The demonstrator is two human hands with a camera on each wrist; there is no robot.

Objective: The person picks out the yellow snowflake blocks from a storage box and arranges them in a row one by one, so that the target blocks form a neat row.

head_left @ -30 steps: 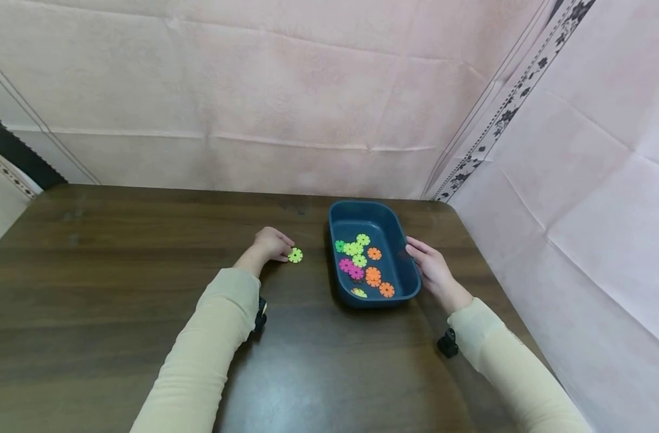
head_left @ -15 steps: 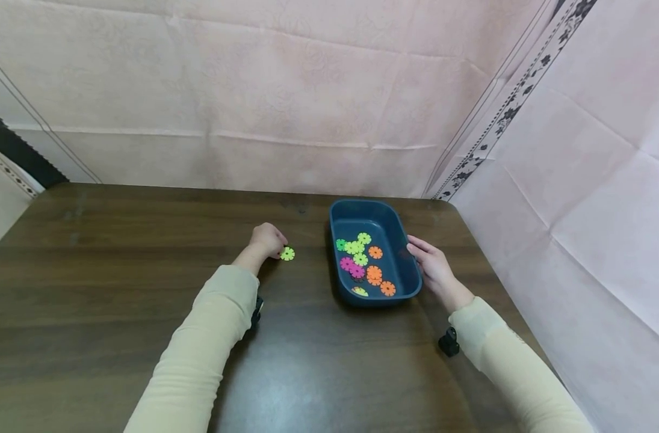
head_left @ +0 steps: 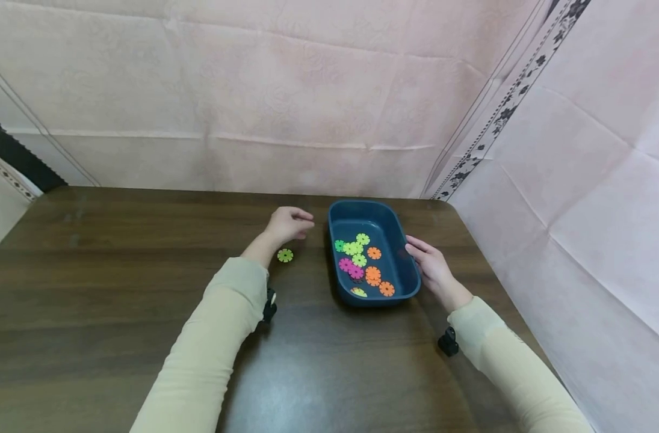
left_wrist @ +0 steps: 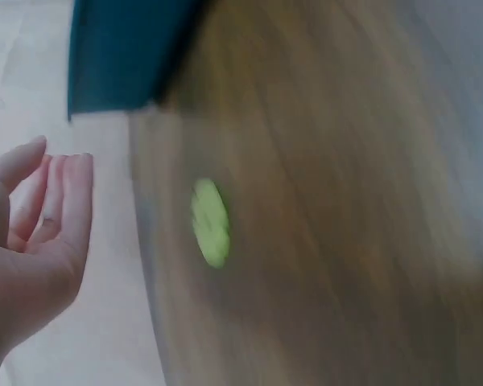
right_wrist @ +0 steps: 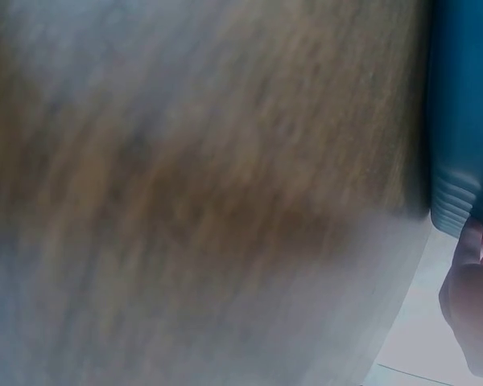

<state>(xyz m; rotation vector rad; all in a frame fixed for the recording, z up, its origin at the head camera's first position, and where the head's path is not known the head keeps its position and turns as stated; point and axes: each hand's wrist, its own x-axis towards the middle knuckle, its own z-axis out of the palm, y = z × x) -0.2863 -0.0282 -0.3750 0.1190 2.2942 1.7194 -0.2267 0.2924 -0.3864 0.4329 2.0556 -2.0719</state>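
My left hand [head_left: 290, 225] is raised just beyond a yellow-green notched disc [head_left: 285, 255] that lies flat on the table. Its fingers are relaxed, with nothing between them; the left wrist view shows the hand [left_wrist: 44, 233] apart from the disc [left_wrist: 210, 223]. My right hand [head_left: 433, 269] holds the right side wall of a dark blue plastic tub [head_left: 369, 210], fingertips at the rim. Inside the tub lie several notched discs: yellow-green, a green one [head_left: 339, 246], pink ones [head_left: 356, 272] and orange ones [head_left: 386, 288]. The right wrist view catches the right hand [right_wrist: 476, 297] at the tub's corner.
A brown wood-grain table [head_left: 118, 288] carries everything. Pale cloth [head_left: 286, 90] hangs behind its far edge, and another patterned cloth [head_left: 594, 180] stands along the right side. The tub is near the far right of the table.
The left hand held the yellow-green disc and drew it slightly left, then let it go on the table and moved right and away. The right hand and tub have stayed put.
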